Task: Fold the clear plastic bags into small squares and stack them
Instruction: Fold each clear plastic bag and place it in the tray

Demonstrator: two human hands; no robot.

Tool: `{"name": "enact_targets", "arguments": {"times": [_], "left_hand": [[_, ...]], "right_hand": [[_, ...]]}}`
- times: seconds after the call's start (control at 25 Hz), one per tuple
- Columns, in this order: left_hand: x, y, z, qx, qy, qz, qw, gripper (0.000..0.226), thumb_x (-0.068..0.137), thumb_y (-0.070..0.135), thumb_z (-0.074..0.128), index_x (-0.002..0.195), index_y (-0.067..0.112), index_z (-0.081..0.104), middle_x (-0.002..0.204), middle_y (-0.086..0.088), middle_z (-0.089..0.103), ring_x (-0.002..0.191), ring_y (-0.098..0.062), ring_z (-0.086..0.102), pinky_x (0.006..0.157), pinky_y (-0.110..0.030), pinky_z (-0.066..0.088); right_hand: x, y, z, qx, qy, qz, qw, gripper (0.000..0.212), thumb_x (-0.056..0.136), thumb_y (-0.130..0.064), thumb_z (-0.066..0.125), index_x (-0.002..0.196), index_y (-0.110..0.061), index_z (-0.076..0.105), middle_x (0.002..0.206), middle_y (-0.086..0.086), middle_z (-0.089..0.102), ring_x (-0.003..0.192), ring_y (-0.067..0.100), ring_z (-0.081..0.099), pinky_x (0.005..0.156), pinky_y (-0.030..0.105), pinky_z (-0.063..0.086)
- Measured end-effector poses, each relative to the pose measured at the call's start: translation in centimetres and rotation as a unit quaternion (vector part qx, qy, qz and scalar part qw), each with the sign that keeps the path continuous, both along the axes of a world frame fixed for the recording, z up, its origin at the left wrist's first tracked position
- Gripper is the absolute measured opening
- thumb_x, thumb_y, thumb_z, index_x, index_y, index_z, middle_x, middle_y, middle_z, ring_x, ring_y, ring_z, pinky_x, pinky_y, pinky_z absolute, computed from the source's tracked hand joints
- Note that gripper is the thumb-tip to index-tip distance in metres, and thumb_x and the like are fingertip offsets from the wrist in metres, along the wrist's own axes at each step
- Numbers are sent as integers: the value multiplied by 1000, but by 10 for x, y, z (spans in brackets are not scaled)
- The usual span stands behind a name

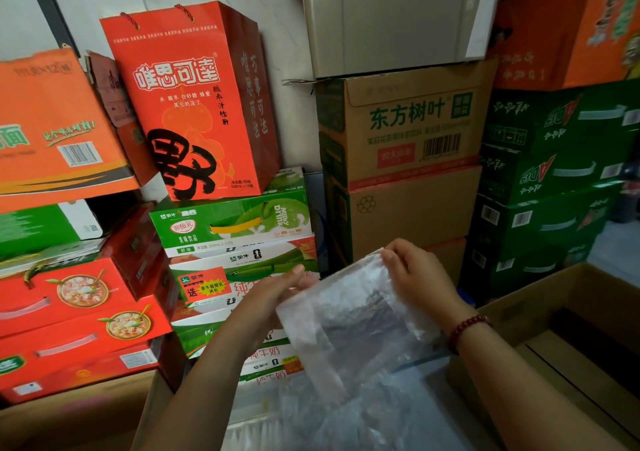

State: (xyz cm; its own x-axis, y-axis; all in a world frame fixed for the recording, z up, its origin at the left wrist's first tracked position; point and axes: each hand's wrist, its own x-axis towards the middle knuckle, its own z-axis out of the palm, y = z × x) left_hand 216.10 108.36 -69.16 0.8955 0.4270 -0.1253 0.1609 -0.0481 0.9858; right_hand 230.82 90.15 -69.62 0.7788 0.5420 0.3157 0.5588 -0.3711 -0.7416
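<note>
A clear plastic bag (349, 315) is held up in the air between both hands, partly doubled over so its middle looks darker. My right hand (415, 274) pinches its top right corner with thumb and fingertips; a red bead bracelet sits on that wrist. My left hand (273, 294) is at the bag's left edge with fingers stretched out nearly straight, the bag's edge lying against them; how it holds the bag is hidden. More clear plastic (346, 416) lies in a loose heap below the bag.
Stacked drink cartons fill the wall ahead: red boxes (79, 305) at left, green and white milk cases (232, 232) in the middle, brown cartons (405, 159) and green cases (547, 187) at right. An open cardboard box (561, 315) sits at lower right.
</note>
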Motion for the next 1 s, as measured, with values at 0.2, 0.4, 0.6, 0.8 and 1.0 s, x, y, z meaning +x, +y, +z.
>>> {"name": "enact_targets", "arguments": {"times": [0.2,0.4,0.6,0.8,1.0], "left_hand": [[-4,0,-4,98,71,-89,989,28,70,46,74,85,22,79,89,-4,75,84,-24,71,79,-34,53],[-1,-6,-3,133,86,-97,983,13,80,32,73,80,20,78,83,-3,75,77,-18,71,72,-29,55],[-1,-4,-3,105,32,-14,994,16,85,26,68,76,17,78,78,-4,75,71,-16,70,73,-29,52],[8,-2,-9,-73,-38,109,991,17,84,24,67,86,8,75,87,-15,74,78,-29,68,77,-41,53],[17,-16,-14,-74,-88,188,975,16,90,23,64,89,12,75,87,-9,75,87,-29,69,84,-43,54]], "right_hand": [[-8,6,-3,-52,-40,56,996,20,99,-28,44,80,-29,51,68,-6,58,60,6,53,53,16,37],[-14,11,-3,-27,-17,94,995,17,98,-28,48,85,-26,57,72,-6,61,63,5,56,55,14,43],[-2,6,1,118,338,124,926,48,91,-55,40,109,-18,66,103,6,71,96,20,68,84,38,55],[5,1,-3,262,573,241,738,83,78,-71,41,123,-3,58,123,22,62,110,36,62,95,48,48],[-15,17,-9,157,459,226,845,47,71,-38,71,107,-9,64,109,11,70,98,25,67,85,35,55]]}}
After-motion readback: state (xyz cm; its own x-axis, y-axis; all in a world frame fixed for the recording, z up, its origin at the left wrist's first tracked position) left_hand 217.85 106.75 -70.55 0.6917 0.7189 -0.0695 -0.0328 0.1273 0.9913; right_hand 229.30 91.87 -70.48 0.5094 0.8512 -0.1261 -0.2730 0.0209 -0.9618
